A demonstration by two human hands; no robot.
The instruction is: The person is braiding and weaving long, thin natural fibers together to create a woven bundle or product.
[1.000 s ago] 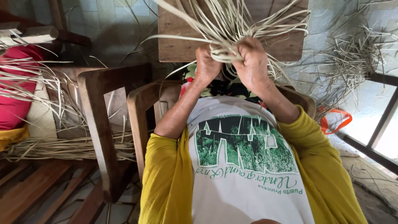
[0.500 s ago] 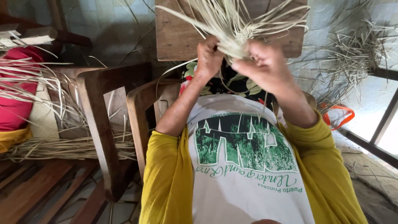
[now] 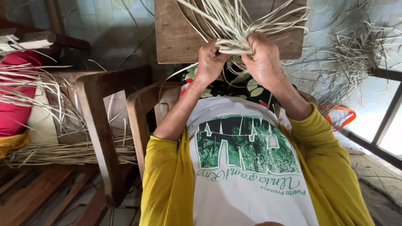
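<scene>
A bundle of pale dried leaf strips (image 3: 234, 21) fans out above a brown wooden board (image 3: 176, 33). My left hand (image 3: 210, 60) grips the bundle's gathered end from the left. My right hand (image 3: 263, 58) is closed around the same gathered end from the right, knuckles up. Both hands are raised in front of my chest, close together. I wear a white printed shirt over yellow long sleeves.
A wooden chair (image 3: 104, 125) stands at my left, with more dried strips (image 3: 63, 152) lying across a bench there and a red cushion (image 3: 16, 100) behind. A loose heap of strips (image 3: 356, 54) lies at the right near an orange handle (image 3: 343, 117) and a dark metal frame (image 3: 377, 146).
My hands have shifted the bundle slightly; the right hand rose and turned over the gathered end, then settled closer to the left hand.
</scene>
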